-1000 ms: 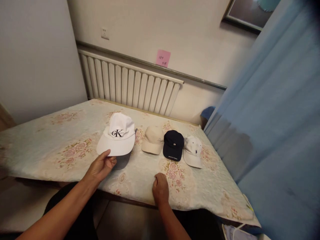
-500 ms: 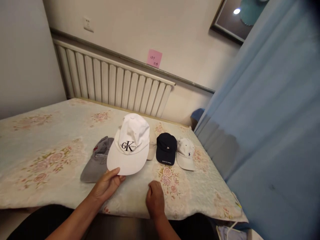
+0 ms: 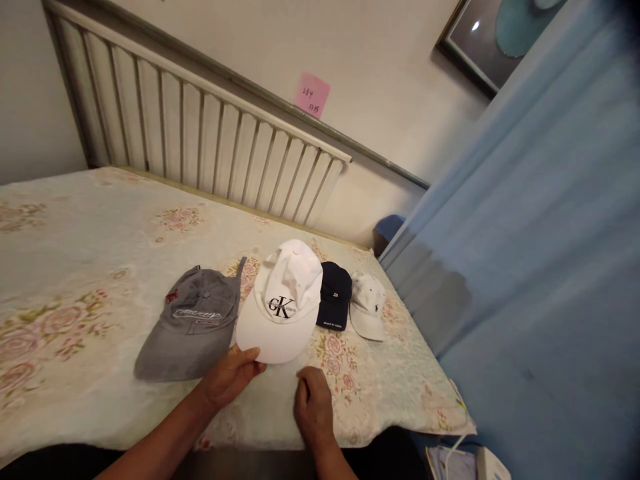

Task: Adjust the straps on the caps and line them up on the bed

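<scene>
Head view: left hand [image 3: 231, 379] pinches white cap [image 3: 283, 303] brim.

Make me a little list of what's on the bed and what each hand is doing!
left hand: pinching the brim of the white cap
right hand: resting on the flowery bedspread, holding nothing
grey cap: flat, left of the white cap
navy cap: right of the white cap
small white cap: farthest right
wall: pink note, radiator

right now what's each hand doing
Left hand: closed on the brim of the white cap, holding it.
Right hand: holds nothing, fingers curled, resting on the floral cloth.
</scene>
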The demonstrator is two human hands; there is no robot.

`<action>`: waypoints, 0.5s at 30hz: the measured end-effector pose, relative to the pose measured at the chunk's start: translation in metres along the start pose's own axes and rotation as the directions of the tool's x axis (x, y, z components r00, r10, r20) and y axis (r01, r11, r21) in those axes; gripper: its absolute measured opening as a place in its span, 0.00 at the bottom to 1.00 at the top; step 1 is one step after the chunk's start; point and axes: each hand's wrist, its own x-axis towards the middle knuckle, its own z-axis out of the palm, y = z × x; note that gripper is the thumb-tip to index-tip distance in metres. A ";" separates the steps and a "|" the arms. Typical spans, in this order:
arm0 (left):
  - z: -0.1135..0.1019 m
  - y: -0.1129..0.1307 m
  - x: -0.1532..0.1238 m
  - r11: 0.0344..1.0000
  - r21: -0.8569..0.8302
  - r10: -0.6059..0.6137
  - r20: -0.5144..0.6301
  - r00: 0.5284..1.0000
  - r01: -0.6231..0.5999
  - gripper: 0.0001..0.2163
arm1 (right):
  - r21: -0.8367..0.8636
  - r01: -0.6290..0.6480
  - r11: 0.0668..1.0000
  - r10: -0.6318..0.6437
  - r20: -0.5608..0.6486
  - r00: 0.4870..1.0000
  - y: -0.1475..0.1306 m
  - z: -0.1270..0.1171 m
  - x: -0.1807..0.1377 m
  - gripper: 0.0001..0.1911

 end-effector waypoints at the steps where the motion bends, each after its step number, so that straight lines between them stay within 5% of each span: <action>1: -0.003 -0.002 0.001 1.000 0.001 -0.005 0.029 1.000 0.005 0.23 | 0.031 -0.027 0.999 0.027 -0.002 1.000 -0.001 -0.001 0.001 0.11; 5: -0.011 -0.006 0.002 1.000 0.011 -0.022 0.102 0.995 0.021 0.22 | 0.268 -0.275 0.924 0.279 0.024 0.960 -0.006 -0.005 0.011 0.08; 8: -0.012 -0.008 0.000 0.999 0.014 -0.036 0.124 0.992 0.034 0.22 | 0.652 -0.484 0.583 0.510 0.169 0.843 -0.015 -0.009 0.028 0.14; 11: -0.009 -0.011 -0.004 0.998 0.026 -0.059 0.120 0.991 0.057 0.20 | 0.879 -0.457 0.132 0.510 0.335 0.792 -0.029 -0.016 0.048 0.18; 15: -0.004 -0.018 -0.011 0.992 0.053 -0.119 0.143 0.983 0.112 0.14 | 0.937 -0.351 -0.008 0.458 0.315 0.831 -0.047 -0.026 0.067 0.19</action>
